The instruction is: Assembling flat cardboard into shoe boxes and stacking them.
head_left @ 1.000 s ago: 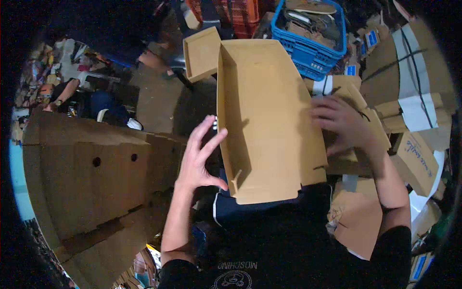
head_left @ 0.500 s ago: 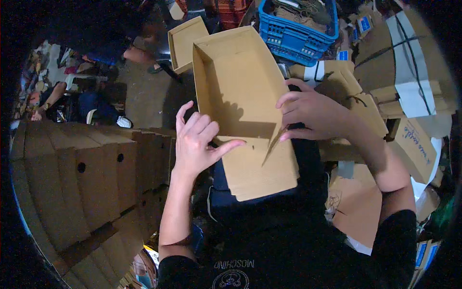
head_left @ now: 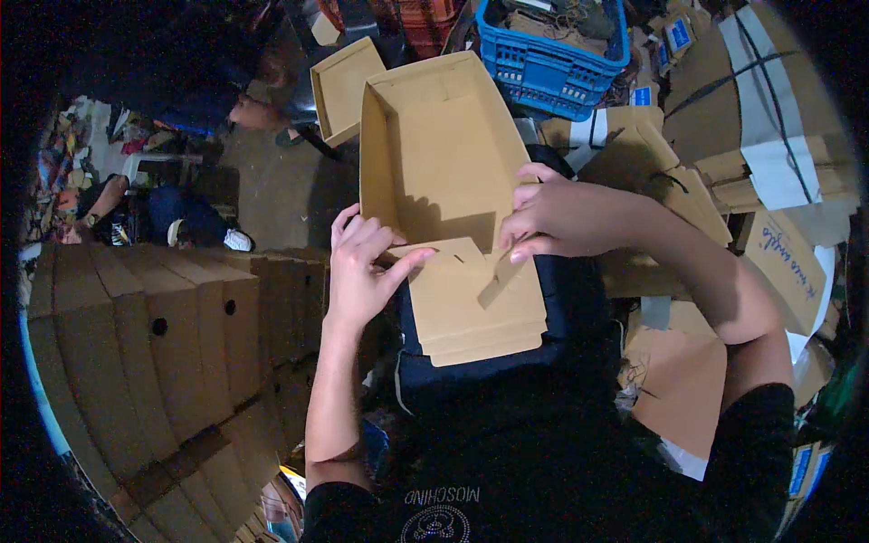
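Note:
A partly folded brown cardboard box (head_left: pixel 448 136) rests in front of me, its far end and long sides raised. The near end panel (head_left: pixel 480 317) lies flat toward my body. My left hand (head_left: pixel 362 267) grips the near left corner, thumb along the inner edge of the end panel and fingers at the left wall. At the near right corner my right hand (head_left: pixel 539 222) pinches a small corner flap (head_left: pixel 501 281), which slants inward over the end panel. Some of my right fingers are hidden behind the right wall.
A shallow cardboard lid (head_left: pixel 348 90) lies beyond the box. Behind it stands a blue plastic crate (head_left: pixel 552 68) of dark items. Upright stacked cardboard boxes (head_left: pixel 181 317) line my left; flattened cardboard (head_left: pixel 625 163) and a strapped bundle (head_left: pixel 742 109) are on my right. Another person's legs (head_left: pixel 190 213) show far left.
My left thumb and fingers have closed in on the near left corner. My right hand has moved slightly left and down, tilting the corner flap further inward.

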`<state>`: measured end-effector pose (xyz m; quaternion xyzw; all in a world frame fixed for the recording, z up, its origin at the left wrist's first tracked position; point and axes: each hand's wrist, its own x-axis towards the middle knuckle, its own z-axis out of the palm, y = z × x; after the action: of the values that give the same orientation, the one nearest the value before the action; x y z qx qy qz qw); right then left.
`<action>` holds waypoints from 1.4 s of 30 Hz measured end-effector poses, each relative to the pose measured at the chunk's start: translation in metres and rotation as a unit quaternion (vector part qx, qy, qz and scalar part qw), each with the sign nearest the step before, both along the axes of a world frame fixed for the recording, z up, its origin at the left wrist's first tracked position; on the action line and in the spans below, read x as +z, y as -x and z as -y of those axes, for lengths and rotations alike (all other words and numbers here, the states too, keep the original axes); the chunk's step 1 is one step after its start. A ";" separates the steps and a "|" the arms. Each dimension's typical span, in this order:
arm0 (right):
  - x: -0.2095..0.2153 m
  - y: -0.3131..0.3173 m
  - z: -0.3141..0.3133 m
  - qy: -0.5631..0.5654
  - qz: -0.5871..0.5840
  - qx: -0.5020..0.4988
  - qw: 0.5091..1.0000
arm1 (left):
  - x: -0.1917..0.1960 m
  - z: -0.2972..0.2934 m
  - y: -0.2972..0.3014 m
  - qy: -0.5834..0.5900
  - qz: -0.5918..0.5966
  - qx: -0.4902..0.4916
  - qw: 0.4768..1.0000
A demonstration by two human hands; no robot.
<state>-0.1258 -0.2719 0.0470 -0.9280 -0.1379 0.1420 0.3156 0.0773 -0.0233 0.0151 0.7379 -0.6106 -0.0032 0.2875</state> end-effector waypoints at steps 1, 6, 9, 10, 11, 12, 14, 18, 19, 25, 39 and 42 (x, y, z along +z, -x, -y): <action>0.001 -0.002 0.001 -0.007 0.027 -0.002 1.000 | -0.002 -0.001 -0.002 0.009 -0.013 0.011 1.000; -0.001 0.013 0.004 0.000 0.264 -0.197 0.944 | -0.018 -0.010 -0.005 0.075 -0.116 0.059 0.989; -0.030 0.049 -0.010 -0.108 0.287 -0.384 0.871 | -0.022 -0.016 -0.005 0.135 -0.220 0.117 0.959; -0.057 0.063 -0.013 -0.256 0.227 -0.486 0.804 | -0.022 -0.013 -0.005 0.149 -0.251 0.120 0.949; -0.076 0.072 -0.018 -0.397 0.158 -0.565 0.706 | -0.022 -0.011 -0.005 0.164 -0.279 0.126 0.938; -0.082 0.077 -0.027 -0.398 0.160 -0.562 0.707 | -0.020 -0.012 -0.006 0.166 -0.276 0.128 0.938; -0.085 0.089 -0.046 -0.673 -0.034 -0.506 0.539 | -0.019 -0.012 -0.003 0.145 -0.231 0.102 0.957; -0.076 0.084 -0.075 -0.766 -0.084 -0.439 0.463 | -0.020 -0.014 0.010 0.109 -0.150 0.072 0.980; -0.077 0.081 -0.077 -0.766 -0.083 -0.438 0.462 | -0.020 -0.014 0.012 0.107 -0.116 0.060 0.986; -0.132 0.082 -0.086 -0.726 -0.087 -0.502 0.463 | -0.005 -0.021 0.010 0.039 -0.058 0.040 0.997; -0.128 0.080 -0.101 -0.696 -0.078 -0.546 0.459 | 0.004 -0.009 0.013 -0.025 -0.111 0.010 0.993; -0.136 0.082 -0.091 -0.686 -0.113 -0.563 0.448 | 0.005 -0.004 0.014 -0.023 -0.111 0.005 0.994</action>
<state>-0.2082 -0.1808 -0.0887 -0.2605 0.3989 -0.1040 0.8730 0.0629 -0.0198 0.0205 0.7426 -0.5710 -0.0976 0.3361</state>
